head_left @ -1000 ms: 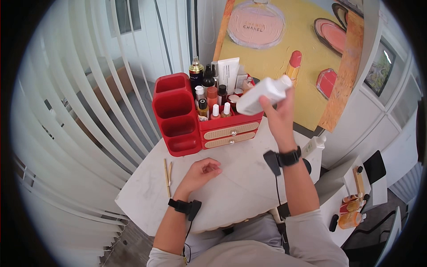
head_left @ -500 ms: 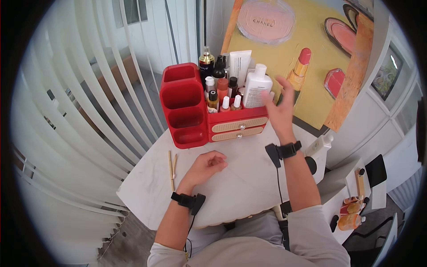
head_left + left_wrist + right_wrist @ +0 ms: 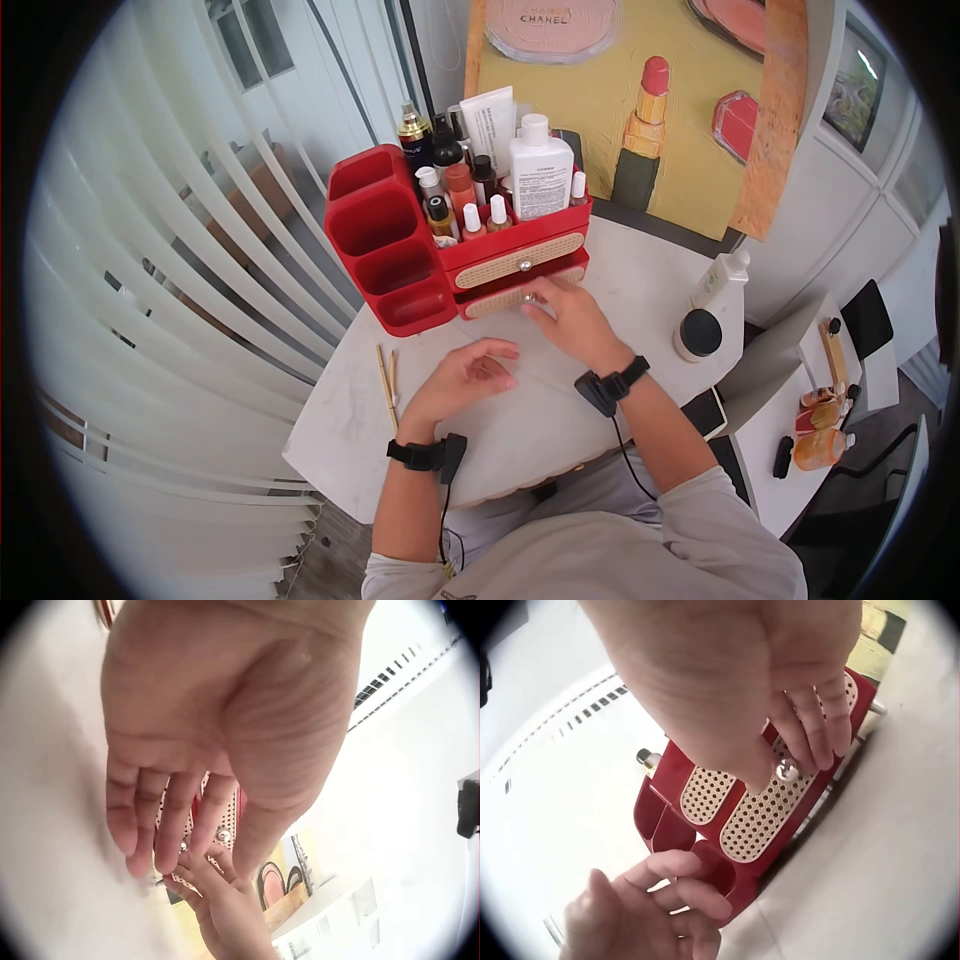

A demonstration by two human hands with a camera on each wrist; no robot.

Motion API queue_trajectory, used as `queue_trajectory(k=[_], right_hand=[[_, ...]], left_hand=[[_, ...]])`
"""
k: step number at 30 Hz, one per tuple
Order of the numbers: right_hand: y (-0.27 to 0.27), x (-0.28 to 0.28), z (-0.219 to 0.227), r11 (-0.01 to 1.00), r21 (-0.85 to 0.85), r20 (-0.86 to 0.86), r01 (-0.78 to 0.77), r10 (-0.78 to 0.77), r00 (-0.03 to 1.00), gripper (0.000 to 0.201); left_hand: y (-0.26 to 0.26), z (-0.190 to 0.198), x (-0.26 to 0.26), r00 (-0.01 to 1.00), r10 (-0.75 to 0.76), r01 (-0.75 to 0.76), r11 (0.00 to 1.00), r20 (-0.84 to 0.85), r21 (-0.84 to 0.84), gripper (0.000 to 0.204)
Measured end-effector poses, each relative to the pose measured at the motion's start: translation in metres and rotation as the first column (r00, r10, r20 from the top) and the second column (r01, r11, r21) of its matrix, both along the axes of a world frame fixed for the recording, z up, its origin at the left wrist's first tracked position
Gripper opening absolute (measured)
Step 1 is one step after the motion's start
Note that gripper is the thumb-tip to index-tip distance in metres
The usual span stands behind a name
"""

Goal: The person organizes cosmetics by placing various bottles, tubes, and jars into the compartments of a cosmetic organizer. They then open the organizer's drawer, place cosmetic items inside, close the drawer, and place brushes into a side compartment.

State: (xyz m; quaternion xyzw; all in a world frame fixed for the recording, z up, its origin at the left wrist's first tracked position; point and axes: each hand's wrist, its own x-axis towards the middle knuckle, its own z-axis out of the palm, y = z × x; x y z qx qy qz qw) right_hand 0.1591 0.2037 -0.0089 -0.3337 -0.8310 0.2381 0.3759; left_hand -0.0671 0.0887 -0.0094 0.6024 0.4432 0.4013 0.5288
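Note:
A red cosmetics organizer (image 3: 347, 255) with two woven-front drawers stands at the back of the white table. Its lower drawer (image 3: 488, 304) sticks out a little, red interior visible above the front. My right hand (image 3: 582, 328) is at this drawer, thumb and fingers around the round silver knob (image 3: 787, 770). Above, a white pump-less bottle (image 3: 541, 185) with a white cap stands in the top tray among nail polishes, tubes and small bottles. My left hand (image 3: 456, 386) hovers over the table in front of the organizer, palm facing inward, fingers loosely bent and holding nothing.
Two thin gold sticks (image 3: 386, 385) lie left of my left hand. At the right of the table are a black-lidded jar (image 3: 698, 335) and a white bottle (image 3: 722, 280). A painting (image 3: 600, 130) leans behind; blinds (image 3: 190, 250) hang at left.
My right hand set the white bottle into the organizer's top tray, let go, and moved down to the lower drawer, which now sticks out. The left hand has stayed nearly in place.

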Motion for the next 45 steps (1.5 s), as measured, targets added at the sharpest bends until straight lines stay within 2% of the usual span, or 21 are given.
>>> queue_trajectory(k=[2,4,8,10,12,13,15,16,19,21,24,25,26,27,28,30,33,34,36,41,45], right_hand=[[-0.018,0.011,0.006,1.000,-0.016,0.105,-0.001,0.002,0.994,0.032],[-0.042,0.028,0.013,0.998,0.045,0.122,-0.040,0.034,0.992,0.034],[-0.075,0.074,0.031,0.997,-0.051,0.052,-0.051,0.053,0.997,0.039],[-0.079,0.108,0.035,0.951,0.162,0.210,0.263,-0.294,0.933,0.054],[-0.076,0.137,0.027,0.821,0.341,0.308,0.459,-0.558,0.770,0.065],[-0.078,0.147,0.020,0.825,0.344,0.315,0.449,-0.552,0.772,0.065],[-0.082,0.158,0.000,0.727,0.373,0.468,0.576,-0.684,0.560,0.076],[-0.083,0.155,-0.005,0.711,0.385,0.455,0.588,-0.701,0.549,0.081],[-0.080,0.152,0.001,0.739,0.232,0.445,0.633,-0.659,0.606,0.075],[-0.070,0.161,-0.006,0.757,0.237,0.407,0.609,-0.646,0.646,0.071],[-0.062,0.161,0.006,0.870,-0.077,0.308,0.487,-0.443,0.842,0.073],[-0.059,0.155,0.009,0.874,-0.075,0.303,0.480,-0.438,0.846,0.073],[-0.055,0.147,0.013,0.860,-0.334,0.058,0.386,-0.390,0.919,0.073],[-0.052,0.139,0.018,0.811,-0.544,-0.200,0.214,-0.373,0.906,0.074],[-0.051,0.124,0.026,0.812,-0.544,-0.202,0.211,-0.371,0.906,0.074],[-0.050,0.085,0.046,0.860,-0.506,-0.500,0.075,-0.362,0.787,0.075],[-0.023,0.050,0.049,0.953,-0.207,-0.248,0.222,-0.271,0.930,0.073],[-0.019,0.041,0.051,0.953,-0.201,-0.252,0.225,-0.272,0.928,0.073],[-0.013,0.027,0.054,0.963,-0.031,0.029,0.268,-0.267,0.963,0.064],[-0.007,0.009,0.032,0.978,-0.058,0.115,0.200,-0.192,0.975,0.055],[-0.014,-0.002,0.035,0.963,0.013,0.113,0.268,-0.268,0.957,0.053]], left_hand=[[-0.004,0.000,0.009,0.990,-0.139,0.138,0.989,-0.021,-0.047,0.056],[-0.004,-0.009,0.019,0.987,-0.154,0.157,0.986,0.054,-0.054,0.060],[-0.004,-0.011,0.040,0.957,-0.211,0.233,0.968,0.198,-0.094,0.067],[-0.006,-0.010,0.046,0.961,-0.206,0.227,0.969,0.187,-0.098,0.071],[-0.006,-0.011,0.048,0.964,-0.188,0.208,0.974,0.187,-0.093,0.074],[-0.006,-0.011,0.048,0.968,-0.180,0.198,0.976,0.177,-0.094,0.076],[-0.004,-0.013,0.049,0.972,-0.162,0.179,0.980,0.169,-0.087,0.077],[-0.003,-0.017,0.049,0.970,-0.151,0.167,0.983,0.193,-0.073,0.078],[-0.005,-0.016,0.048,0.969,-0.142,0.161,0.984,0.202,-0.079,0.080],[-0.005,-0.013,0.045,0.972,-0.143,0.162,0.983,0.187,-0.092,0.082],[-0.005,-0.016,0.046,0.971,-0.145,0.160,0.985,0.190,-0.065,0.087],[-0.006,-0.017,0.047,0.974,-0.152,0.164,0.985,0.170,-0.059,0.089],[-0.005,-0.017,0.048,0.975,-0.162,0.172,0.984,0.150,-0.051,0.091],[-0.003,-0.016,0.047,0.976,-0.160,0.169,0.985,0.147,-0.046,0.091],[-0.003,-0.016,0.047,0.976,-0.170,0.177,0.983,0.133,-0.045,0.092],[-0.004,-0.016,0.046,0.977,-0.183,0.190,0.981,0.111,-0.050,0.093],[-0.003,-0.019,0.044,0.969,-0.192,0.201,0.979,0.157,-0.042,0.092],[-0.002,-0.019,0.042,0.963,-0.214,0.224,0.974,0.163,-0.046,0.090],[-0.001,-0.019,0.041,0.957,-0.231,0.242,0.969,0.175,-0.044,0.089],[0.000,-0.024,0.042,0.950,-0.236,0.252,0.966,0.204,-0.056,0.088],[0.000,-0.022,0.042,0.953,-0.242,0.254,0.966,0.182,-0.050,0.088]])
